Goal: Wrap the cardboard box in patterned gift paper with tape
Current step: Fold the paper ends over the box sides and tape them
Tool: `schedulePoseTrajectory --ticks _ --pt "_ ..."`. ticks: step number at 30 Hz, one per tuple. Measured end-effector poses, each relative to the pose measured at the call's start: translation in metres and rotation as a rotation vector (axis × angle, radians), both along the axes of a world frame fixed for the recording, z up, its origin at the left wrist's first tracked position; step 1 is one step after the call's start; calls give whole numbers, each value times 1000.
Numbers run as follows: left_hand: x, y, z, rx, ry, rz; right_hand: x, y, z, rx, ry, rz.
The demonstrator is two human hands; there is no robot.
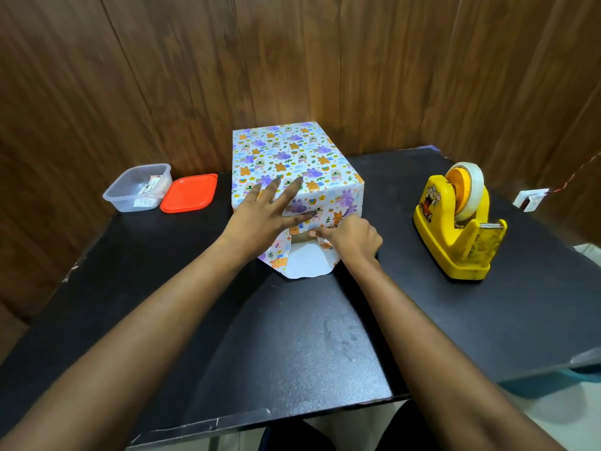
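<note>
Black table, wooden wall; right hand seemingly pinches paper.

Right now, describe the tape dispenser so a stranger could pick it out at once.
Start at the black table and find the gift-wrapped box near its far edge. To the right of the box stands the tape dispenser, apart from it. It is the only yellow thing there, with a roll of tape on top.

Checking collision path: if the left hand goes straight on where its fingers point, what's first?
The left hand lies flat on the wrapped box, fingers aimed away. Box top ahead looks free; beyond it probably the wood wall, depth unclear.
</note>
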State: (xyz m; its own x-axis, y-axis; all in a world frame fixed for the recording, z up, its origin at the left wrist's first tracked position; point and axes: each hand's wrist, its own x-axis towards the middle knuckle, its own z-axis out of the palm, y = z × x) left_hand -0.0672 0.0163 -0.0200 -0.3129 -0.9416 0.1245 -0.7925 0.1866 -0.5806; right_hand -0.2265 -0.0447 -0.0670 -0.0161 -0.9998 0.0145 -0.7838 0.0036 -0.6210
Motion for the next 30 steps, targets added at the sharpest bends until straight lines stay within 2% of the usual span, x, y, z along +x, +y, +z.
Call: schedulePoseTrajectory --ticks 14,17,20,22,25,30 --pt "-1 0 -1 -20 -9 -10 1 9 2 -29 -17 25" --pt "3 4 -7 -59 -36 -67 -9 8 6 -2 -111 102" --pt "2 9 -12 -129 -27 -116 -21 8 10 -35 -323 137" --pt "-6 14 -12 -74 -52 -92 -32 11 19 -85 -413 154" --pt "-26 17 -5 -20 -19 -51 -57 17 41 -227 -426 128" --pt "-61 9 3 -59 171 -156 -127 26 79 -481 -212 -105"
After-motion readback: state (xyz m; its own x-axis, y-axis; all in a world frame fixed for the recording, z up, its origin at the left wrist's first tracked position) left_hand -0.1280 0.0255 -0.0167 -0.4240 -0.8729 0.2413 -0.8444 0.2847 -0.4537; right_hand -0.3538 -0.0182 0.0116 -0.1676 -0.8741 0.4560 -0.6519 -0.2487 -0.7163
